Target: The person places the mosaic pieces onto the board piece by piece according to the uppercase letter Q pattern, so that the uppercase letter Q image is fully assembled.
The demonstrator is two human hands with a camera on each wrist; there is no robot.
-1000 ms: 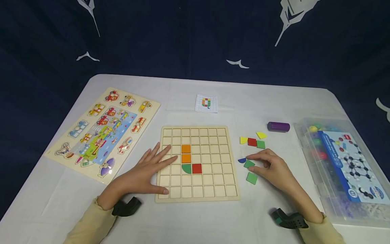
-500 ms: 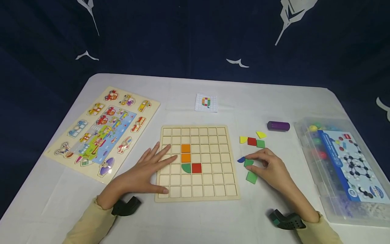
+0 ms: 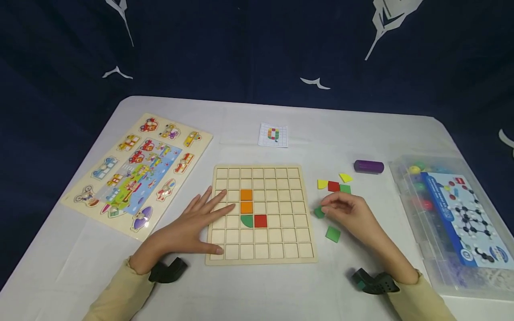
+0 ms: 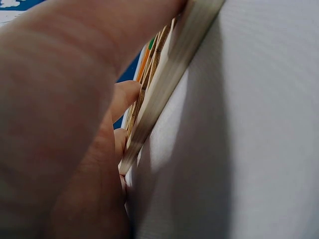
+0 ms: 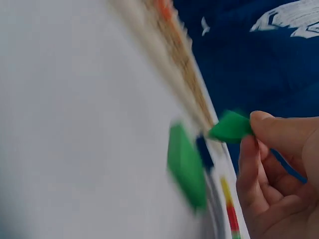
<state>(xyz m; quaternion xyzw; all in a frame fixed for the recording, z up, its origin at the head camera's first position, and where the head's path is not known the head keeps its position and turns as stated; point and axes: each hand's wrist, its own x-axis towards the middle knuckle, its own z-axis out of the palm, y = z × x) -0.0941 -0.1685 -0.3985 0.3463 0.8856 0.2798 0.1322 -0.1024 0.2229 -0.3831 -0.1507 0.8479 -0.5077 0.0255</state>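
My left hand rests with spread fingers on the left edge of a wooden grid board. Two orange square tiles, a green quarter-circle tile and a red square tile lie in its cells. To the right of the board my right hand pinches a green square tile between thumb and fingers, raised off the table. Another green square tile lies just below that hand. A dark blue piece on the table shows in the right wrist view; the head view hides it.
Two yellow pieces, a red tile and a green tile lie beyond my right hand. A purple cylinder and a clear plastic case stand right. A pattern card is behind the board; a picture puzzle lies left.
My right hand has picked up the green square tile beside the blue piece and moved it slightly left, toward the board. My left hand has stayed in place.
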